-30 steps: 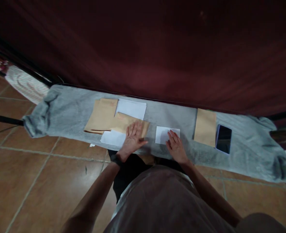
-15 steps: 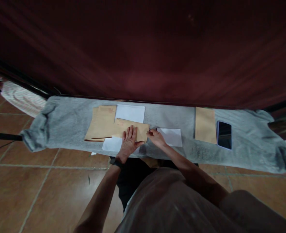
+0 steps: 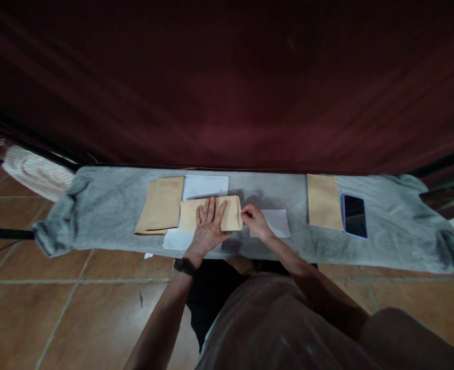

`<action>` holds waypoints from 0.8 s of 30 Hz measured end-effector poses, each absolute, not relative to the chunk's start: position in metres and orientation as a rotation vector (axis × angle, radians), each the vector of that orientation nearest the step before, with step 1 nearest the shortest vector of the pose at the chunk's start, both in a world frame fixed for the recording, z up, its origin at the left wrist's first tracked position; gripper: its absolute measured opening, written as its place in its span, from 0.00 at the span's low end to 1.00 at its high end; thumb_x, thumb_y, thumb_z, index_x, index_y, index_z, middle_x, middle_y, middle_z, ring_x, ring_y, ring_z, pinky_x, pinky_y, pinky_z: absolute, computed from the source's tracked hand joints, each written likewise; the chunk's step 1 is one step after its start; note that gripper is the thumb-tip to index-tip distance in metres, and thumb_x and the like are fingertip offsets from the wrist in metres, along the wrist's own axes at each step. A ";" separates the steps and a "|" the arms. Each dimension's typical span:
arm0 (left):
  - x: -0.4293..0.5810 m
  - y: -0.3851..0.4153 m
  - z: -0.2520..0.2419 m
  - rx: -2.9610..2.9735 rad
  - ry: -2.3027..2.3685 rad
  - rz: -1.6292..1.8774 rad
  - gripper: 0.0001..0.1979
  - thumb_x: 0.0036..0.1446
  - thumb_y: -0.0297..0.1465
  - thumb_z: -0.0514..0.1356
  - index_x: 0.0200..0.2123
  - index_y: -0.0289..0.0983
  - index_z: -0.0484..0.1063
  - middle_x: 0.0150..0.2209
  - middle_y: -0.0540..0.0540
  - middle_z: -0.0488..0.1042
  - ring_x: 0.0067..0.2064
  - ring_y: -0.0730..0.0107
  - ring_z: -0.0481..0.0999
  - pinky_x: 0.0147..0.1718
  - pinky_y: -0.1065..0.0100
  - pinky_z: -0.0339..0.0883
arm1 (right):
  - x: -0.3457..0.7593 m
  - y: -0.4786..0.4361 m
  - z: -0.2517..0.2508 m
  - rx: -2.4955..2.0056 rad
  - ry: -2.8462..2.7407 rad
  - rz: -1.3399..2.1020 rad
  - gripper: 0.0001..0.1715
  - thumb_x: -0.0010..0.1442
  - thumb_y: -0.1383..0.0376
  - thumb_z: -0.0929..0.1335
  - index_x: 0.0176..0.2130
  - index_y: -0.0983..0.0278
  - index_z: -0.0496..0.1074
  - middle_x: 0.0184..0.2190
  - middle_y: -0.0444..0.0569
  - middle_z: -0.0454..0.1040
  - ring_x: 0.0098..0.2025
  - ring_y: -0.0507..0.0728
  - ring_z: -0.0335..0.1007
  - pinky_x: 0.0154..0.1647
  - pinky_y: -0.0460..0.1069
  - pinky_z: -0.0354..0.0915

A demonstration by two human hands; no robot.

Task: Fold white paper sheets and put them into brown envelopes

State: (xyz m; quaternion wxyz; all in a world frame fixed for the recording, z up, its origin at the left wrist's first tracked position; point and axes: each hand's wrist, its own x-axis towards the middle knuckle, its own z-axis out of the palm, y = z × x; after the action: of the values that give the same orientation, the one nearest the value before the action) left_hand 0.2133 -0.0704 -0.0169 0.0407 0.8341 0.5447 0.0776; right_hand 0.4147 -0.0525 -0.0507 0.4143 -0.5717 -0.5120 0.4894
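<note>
A brown paper envelope (image 3: 232, 211) lies crosswise over white sheets of paper (image 3: 206, 186). My left hand (image 3: 208, 230) rests flat on it, fingers spread, holding it down. At its right end, my right hand (image 3: 257, 221) has thumb and fingers pinched at the envelope's flap, which is lifted open. Under and behind my right hand is a smaller white piece of paper (image 3: 280, 221), partly covered. To the left sits a pile of several brown envelopes (image 3: 161, 205), close to the one under my hand.
Grey cloth (image 3: 107, 205) covers the narrow table. On the right lie another brown envelope (image 3: 324, 202) and a phone (image 3: 354, 216) with a dark screen. A dark red curtain-like surface (image 3: 227, 103) rises behind the table. Below is a tiled floor (image 3: 107, 313).
The envelope has shifted slightly right and straightened, and its right-end flap now stands open. My right hand has moved a little right with the flap; my left hand stays spread on the envelope.
</note>
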 end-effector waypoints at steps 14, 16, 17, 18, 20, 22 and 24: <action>0.238 -0.064 -0.004 2.599 1.471 0.292 0.60 0.47 0.46 0.70 0.74 0.36 0.41 0.70 0.30 0.56 0.72 0.38 0.50 0.69 0.37 0.38 | 0.449 -0.063 -0.042 -1.459 -1.188 1.225 0.09 0.53 0.64 0.65 0.37 0.59 0.67 0.25 0.38 0.71 0.29 0.54 0.71 0.32 0.48 0.71; 0.242 -0.066 -0.007 2.611 1.483 0.288 0.59 0.48 0.46 0.70 0.74 0.36 0.42 0.69 0.30 0.58 0.71 0.37 0.53 0.69 0.37 0.38 | 0.454 -0.069 -0.036 -1.479 -1.226 1.106 0.12 0.55 0.65 0.65 0.41 0.59 0.69 0.33 0.44 0.76 0.36 0.56 0.75 0.40 0.50 0.73; 0.244 -0.067 -0.008 2.614 1.491 0.286 0.58 0.48 0.45 0.70 0.73 0.35 0.43 0.69 0.30 0.58 0.71 0.37 0.54 0.69 0.37 0.38 | 0.456 -0.073 -0.031 -1.481 -1.269 1.016 0.13 0.56 0.66 0.64 0.43 0.60 0.70 0.38 0.48 0.77 0.41 0.57 0.75 0.44 0.51 0.73; 0.246 -0.068 -0.010 2.616 1.497 0.286 0.58 0.48 0.45 0.70 0.73 0.35 0.43 0.68 0.30 0.58 0.71 0.37 0.54 0.69 0.37 0.38 | 0.458 -0.077 -0.026 -1.477 -1.325 0.928 0.14 0.57 0.66 0.64 0.45 0.60 0.71 0.43 0.51 0.77 0.45 0.58 0.75 0.47 0.52 0.72; 0.250 -0.069 -0.012 2.618 1.510 0.290 0.57 0.49 0.45 0.70 0.73 0.35 0.44 0.68 0.29 0.58 0.70 0.38 0.55 0.69 0.38 0.39 | 0.461 -0.082 -0.016 -1.458 -1.440 0.835 0.16 0.61 0.67 0.63 0.47 0.60 0.72 0.47 0.53 0.76 0.48 0.58 0.74 0.51 0.53 0.71; 0.254 -0.070 -0.014 2.625 1.515 0.303 0.56 0.50 0.44 0.69 0.73 0.35 0.44 0.68 0.29 0.58 0.71 0.39 0.54 0.69 0.38 0.38 | 0.463 -0.083 -0.009 -1.426 -1.534 0.931 0.17 0.62 0.67 0.62 0.47 0.61 0.74 0.46 0.52 0.77 0.47 0.58 0.75 0.50 0.52 0.71; 0.256 -0.070 -0.014 2.633 1.512 0.317 0.55 0.50 0.44 0.69 0.73 0.35 0.44 0.68 0.30 0.58 0.70 0.39 0.55 0.69 0.39 0.39 | 0.464 -0.081 -0.006 -1.351 -1.633 1.153 0.16 0.61 0.68 0.62 0.43 0.62 0.77 0.42 0.50 0.79 0.43 0.57 0.75 0.47 0.51 0.71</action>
State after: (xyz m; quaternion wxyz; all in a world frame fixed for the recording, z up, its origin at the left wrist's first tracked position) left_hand 0.2564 -0.0696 -0.0137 0.0444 0.8617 0.4947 0.1036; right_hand 0.4639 -0.0810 -0.0055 0.3565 -0.5233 -0.6322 0.4465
